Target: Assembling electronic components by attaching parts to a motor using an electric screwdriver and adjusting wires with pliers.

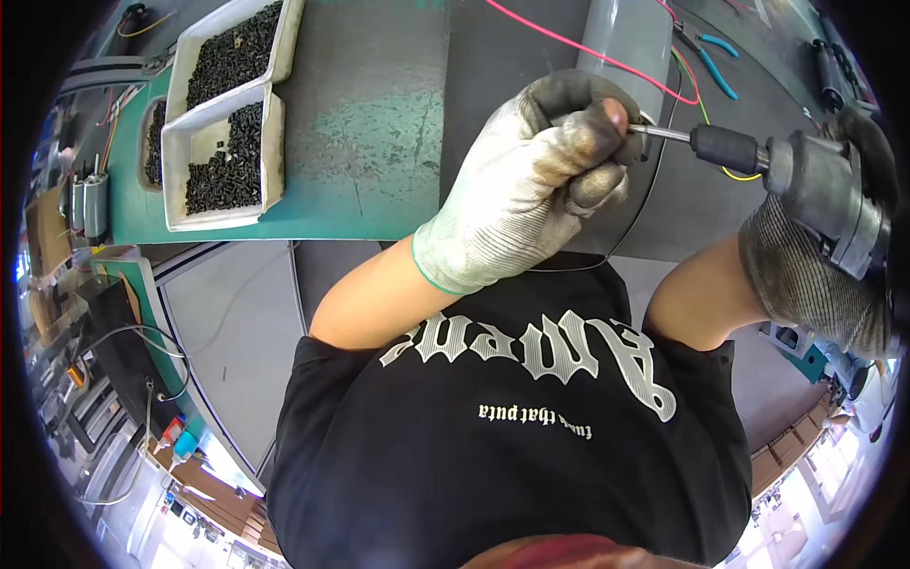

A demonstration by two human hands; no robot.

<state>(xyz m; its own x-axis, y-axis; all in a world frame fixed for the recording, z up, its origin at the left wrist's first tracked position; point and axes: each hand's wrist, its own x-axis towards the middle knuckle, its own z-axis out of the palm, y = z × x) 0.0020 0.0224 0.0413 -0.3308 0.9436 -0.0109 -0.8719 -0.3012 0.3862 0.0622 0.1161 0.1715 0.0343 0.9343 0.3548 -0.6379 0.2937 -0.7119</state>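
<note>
My right hand (815, 270), in a dirty grey glove, is wrapped around a metal-bodied power screwdriver (806, 180) at the right. Its black nose carries a long steel bit (664, 134) that points left. At the bit's tip is my left hand (540, 171), in a white glove with blackened fingertips. Its thumb and fingers are pinched together there, and whatever they hold is hidden. Just beyond that hand a grey cylinder (626, 43) lies on the bench, partly covered by my fingers. A red wire (578, 45) crosses over the cylinder.
Two white trays (275, 156) of small black pieces stand on the green mat (360, 123) at the left. Blue-handled pliers (718, 71) lie beyond the cylinder. A thin black cable (654, 190) runs across the dark bench near my left hand.
</note>
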